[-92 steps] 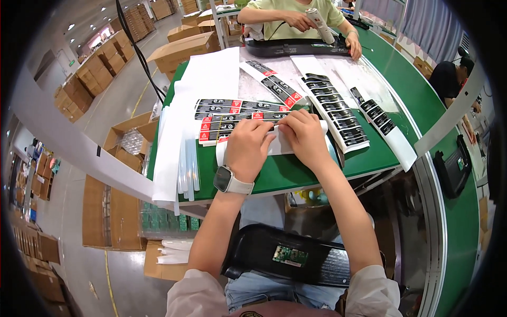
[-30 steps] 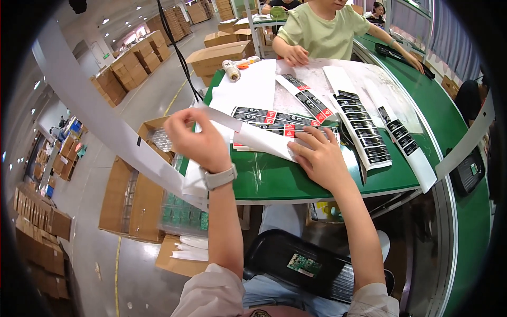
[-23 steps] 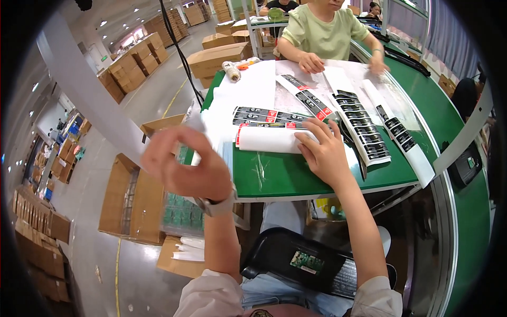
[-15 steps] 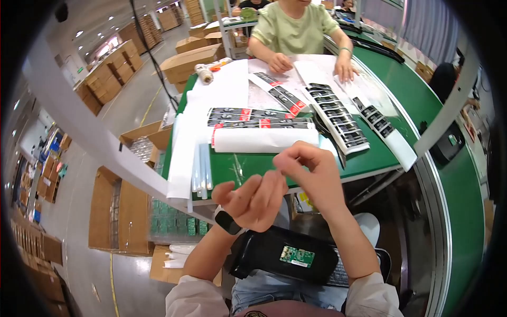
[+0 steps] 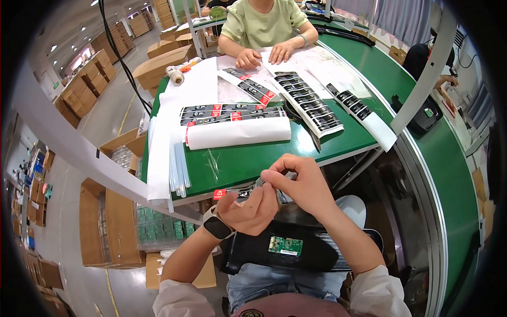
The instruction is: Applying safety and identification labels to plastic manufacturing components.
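My left hand [image 5: 249, 210] is palm up with its fingers curled around a black label strip with a red end [image 5: 240, 192], which sticks out beyond the fingers near the table's front edge. My right hand [image 5: 298, 182] pinches at the strip's other end, close to the left fingertips; the exact contact is partly hidden by the fingers. Below both hands, a small green circuit board [image 5: 285, 246] lies on a black seat-like surface [image 5: 322, 253] above my lap.
On the green table [image 5: 237, 161] lie a rolled white label sheet [image 5: 240, 134], clear tubes [image 5: 179, 168], black label strips [image 5: 309, 100] and scissors [image 5: 312, 134]. A person in green [image 5: 262, 24] sits opposite. At left stand a cardboard box [image 5: 117, 222] and trays of green boards [image 5: 158, 224].
The view has shifted, so the table appears further left. The black label strip with its red end now shows at my left hand; my two hands stay close together.
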`<state>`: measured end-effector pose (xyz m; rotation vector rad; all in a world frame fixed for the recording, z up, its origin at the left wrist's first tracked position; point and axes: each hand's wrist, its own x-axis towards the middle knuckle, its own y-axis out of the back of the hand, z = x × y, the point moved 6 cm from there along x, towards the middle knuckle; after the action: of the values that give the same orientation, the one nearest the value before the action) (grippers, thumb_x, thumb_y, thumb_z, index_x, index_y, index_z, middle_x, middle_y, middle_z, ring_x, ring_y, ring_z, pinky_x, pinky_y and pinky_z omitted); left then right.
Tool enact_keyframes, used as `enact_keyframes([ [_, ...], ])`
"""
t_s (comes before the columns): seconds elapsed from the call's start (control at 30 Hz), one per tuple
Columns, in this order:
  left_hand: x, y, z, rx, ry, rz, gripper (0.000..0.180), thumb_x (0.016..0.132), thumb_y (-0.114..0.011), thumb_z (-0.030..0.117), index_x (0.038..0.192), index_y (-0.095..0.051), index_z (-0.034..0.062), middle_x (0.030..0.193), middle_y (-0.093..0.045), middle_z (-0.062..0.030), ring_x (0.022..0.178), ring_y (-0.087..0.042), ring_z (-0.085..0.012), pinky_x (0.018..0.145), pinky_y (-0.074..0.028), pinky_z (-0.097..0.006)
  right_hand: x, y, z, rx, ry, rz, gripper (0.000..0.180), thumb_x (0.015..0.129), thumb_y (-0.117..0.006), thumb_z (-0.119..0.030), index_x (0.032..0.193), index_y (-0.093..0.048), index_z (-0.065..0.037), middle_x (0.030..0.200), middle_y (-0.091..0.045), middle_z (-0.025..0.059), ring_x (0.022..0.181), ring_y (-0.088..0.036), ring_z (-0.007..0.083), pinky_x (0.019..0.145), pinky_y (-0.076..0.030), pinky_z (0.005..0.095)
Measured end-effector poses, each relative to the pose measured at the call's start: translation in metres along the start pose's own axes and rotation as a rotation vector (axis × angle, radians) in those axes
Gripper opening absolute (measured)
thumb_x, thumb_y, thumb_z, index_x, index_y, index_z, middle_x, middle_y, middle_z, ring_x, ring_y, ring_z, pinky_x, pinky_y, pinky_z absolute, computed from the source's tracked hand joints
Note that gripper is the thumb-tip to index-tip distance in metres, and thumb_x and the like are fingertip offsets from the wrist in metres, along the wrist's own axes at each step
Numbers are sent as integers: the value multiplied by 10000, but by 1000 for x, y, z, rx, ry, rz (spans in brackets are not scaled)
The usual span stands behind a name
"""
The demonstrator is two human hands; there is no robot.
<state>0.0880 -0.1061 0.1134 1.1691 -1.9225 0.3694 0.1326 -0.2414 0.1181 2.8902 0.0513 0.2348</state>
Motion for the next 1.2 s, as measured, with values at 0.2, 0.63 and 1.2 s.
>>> enact_keyframes([
  [0.2, 0, -2, 13, -134, -42, -5, 59, 786, -602, 231, 791, -641, 187, 911, -611, 41, 922, -580, -96, 995, -321, -464, -12, 17, -5, -343, 118, 136, 125, 830, -709, -111, 810, -640, -9, 732, -595, 58, 604, -550, 146, 534, -427, 279],
  [0.63, -173, -46, 82, -1085, 763, -1081, 212, 798, -699, 286, 883, -712, 92, 855, -635, -107, 890, -613, -314, 798, -497, -419, -119, 67, -1, -709, 679, 229, 260, 607, -803, -16, 803, -636, -54, 834, -586, 77, 683, -598, 251, 536, -467, 322],
  [1.2, -105, 74, 31, -1332, 1204, -747, 557, 744, -591, 493, 1034, -644, 21, 1166, -632, -101, 1162, -546, -313, 1088, -199, -538, -176, 12, 43, 335, 0, 165, 162, 731, -759, 51, 828, -630, 68, 767, -640, 126, 681, -600, 185, 639, -469, 277],
])
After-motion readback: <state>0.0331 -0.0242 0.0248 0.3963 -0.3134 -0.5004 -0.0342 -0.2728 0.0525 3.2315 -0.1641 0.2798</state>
